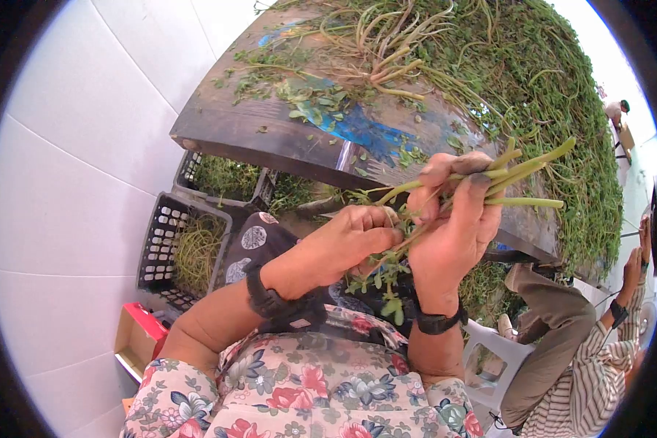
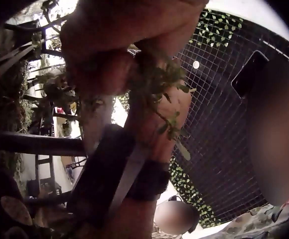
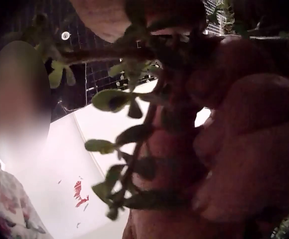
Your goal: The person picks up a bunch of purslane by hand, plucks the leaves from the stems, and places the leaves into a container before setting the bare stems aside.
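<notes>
In the head view my right hand [image 1: 452, 219] grips several thick green stems [image 1: 525, 171], their ends sticking out to the right past the fingers. Beside it, on the left, my left hand [image 1: 343, 244] pinches the leafy part of the plants between thumb and curled fingers. Small leaves [image 1: 393, 303] hang below, between the two hands. Close up in the right wrist view are a leafy sprig [image 3: 129, 134] and the curled fingers [image 3: 254, 134]. The left wrist view is dark, with a sprig [image 2: 169, 119] hanging under the hand [image 2: 129, 35].
A table [image 1: 270, 135] holds a large heap of greens [image 1: 533, 95] and loose stems [image 1: 394, 69]. Black crates [image 1: 157, 248] with plants stand at the left, near a red-edged box [image 1: 142, 332]. Another person [image 1: 584, 372] sits at the right by a light stool [image 1: 493, 350].
</notes>
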Motion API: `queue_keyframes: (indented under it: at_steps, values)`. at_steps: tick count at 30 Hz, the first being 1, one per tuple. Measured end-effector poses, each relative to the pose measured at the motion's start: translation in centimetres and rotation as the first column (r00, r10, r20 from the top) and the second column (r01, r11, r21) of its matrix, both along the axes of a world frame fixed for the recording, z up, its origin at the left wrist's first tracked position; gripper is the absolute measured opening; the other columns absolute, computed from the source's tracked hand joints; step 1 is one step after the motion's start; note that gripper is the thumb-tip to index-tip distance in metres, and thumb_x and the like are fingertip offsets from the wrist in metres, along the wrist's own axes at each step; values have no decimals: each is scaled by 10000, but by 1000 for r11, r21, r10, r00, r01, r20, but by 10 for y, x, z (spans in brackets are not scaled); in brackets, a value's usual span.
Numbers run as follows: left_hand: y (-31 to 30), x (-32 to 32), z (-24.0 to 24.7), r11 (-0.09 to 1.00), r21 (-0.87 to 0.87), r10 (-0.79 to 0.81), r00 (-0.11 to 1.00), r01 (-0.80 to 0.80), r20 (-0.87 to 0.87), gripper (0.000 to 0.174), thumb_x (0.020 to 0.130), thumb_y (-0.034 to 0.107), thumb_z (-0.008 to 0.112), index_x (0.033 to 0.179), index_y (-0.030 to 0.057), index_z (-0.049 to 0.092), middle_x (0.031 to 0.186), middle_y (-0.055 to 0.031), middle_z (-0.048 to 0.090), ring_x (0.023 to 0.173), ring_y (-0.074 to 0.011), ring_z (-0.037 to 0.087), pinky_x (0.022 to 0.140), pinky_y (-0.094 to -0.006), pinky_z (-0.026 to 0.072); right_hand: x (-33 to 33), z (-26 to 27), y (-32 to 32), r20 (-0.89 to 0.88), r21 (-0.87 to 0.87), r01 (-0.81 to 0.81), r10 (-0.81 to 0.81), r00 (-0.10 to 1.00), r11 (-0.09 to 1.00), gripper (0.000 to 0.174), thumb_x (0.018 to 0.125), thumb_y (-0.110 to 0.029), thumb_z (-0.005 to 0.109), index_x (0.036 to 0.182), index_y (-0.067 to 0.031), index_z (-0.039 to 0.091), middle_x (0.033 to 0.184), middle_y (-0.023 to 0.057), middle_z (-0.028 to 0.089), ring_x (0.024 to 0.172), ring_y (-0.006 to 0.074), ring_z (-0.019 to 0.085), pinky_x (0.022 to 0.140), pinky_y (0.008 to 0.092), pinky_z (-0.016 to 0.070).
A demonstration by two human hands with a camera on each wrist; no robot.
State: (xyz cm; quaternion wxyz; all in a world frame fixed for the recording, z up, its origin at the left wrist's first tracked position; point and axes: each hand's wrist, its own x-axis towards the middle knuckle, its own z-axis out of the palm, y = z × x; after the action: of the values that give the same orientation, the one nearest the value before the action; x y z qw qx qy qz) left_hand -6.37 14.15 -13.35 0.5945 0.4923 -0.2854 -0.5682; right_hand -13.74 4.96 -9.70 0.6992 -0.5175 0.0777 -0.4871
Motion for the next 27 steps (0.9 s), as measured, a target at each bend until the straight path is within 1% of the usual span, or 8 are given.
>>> queue_keyframes:
  at_steps: [4, 7, 10, 11, 14, 15, 18, 27]
  values:
    - [13, 6, 2, 995, 2, -100, 979, 102, -180, 120, 848, 165, 518, 809, 52, 527, 611, 50, 406, 477, -16, 336, 393, -178, 233, -8, 9, -17, -23, 117, 142, -140, 990, 983, 172, 916, -246, 437, 911, -75, 449, 751, 49, 529, 460, 48, 311, 403, 199, 256]
    - [19, 11, 6, 997, 15, -69, 968, 75, -239, 127, 853, 135, 481, 796, 43, 547, 597, 61, 408, 483, -12, 323, 408, -179, 235, -10, 7, -31, -24, 197, 213, -213, 977, 957, 174, 901, -267, 467, 894, -94, 462, 734, 33, 555, 445, 44, 339, 390, 199, 262]
    - [24, 13, 15, 987, -39, -156, 986, 154, -62, 156, 858, 154, 488, 783, 39, 560, 617, 49, 445, 504, -19, 359, 432, -179, 273, -9, 4, -35, -70, 237, 241, -231, 970, 941, 165, 900, -273, 475, 908, -108, 469, 748, 31, 564, 461, 52, 368, 396, 199, 286]
    - [27, 10, 21, 982, -71, -169, 981, 176, 96, 157, 849, 154, 495, 793, 30, 574, 651, 34, 493, 540, -26, 402, 468, -178, 315, -9, 3, -38, -110, 280, 270, -248, 962, 921, 165, 899, -274, 477, 910, -110, 470, 754, 27, 564, 478, 55, 383, 403, 200, 299]
    - [33, 10, 20, 952, -137, -239, 946, 273, 219, 157, 834, 143, 497, 791, 21, 585, 683, 0, 534, 580, -30, 433, 505, -178, 347, -14, -2, -57, -151, 354, 326, -290, 945, 877, 161, 894, -274, 483, 914, -114, 473, 774, 17, 565, 527, 61, 423, 425, 204, 334]
    - [34, 10, 24, 977, 23, -214, 977, 214, 11, 121, 820, 115, 489, 814, 24, 568, 696, -19, 538, 577, -33, 438, 476, -174, 332, -15, -4, -64, -112, 349, 321, -301, 947, 880, 158, 892, -271, 485, 915, -115, 473, 782, 13, 565, 543, 62, 433, 433, 206, 344]
    - [26, 14, 10, 995, 21, -90, 958, 99, -273, 100, 820, 89, 464, 851, 33, 541, 716, -29, 535, 562, -41, 428, 439, -169, 305, -10, -4, -59, -124, 359, 345, -322, 939, 867, 154, 889, -262, 489, 909, -110, 475, 798, 13, 565, 578, 64, 453, 447, 211, 361]
    - [6, -5, 17, 997, 3, 75, 960, -77, -268, 139, 897, 193, 452, 937, 69, 503, 785, 1, 519, 625, -59, 454, 454, -178, 301, -2, -5, -41, -85, 270, 248, -233, 969, 930, 132, 886, -211, 478, 888, -78, 480, 798, 44, 568, 562, 61, 441, 438, 196, 353]
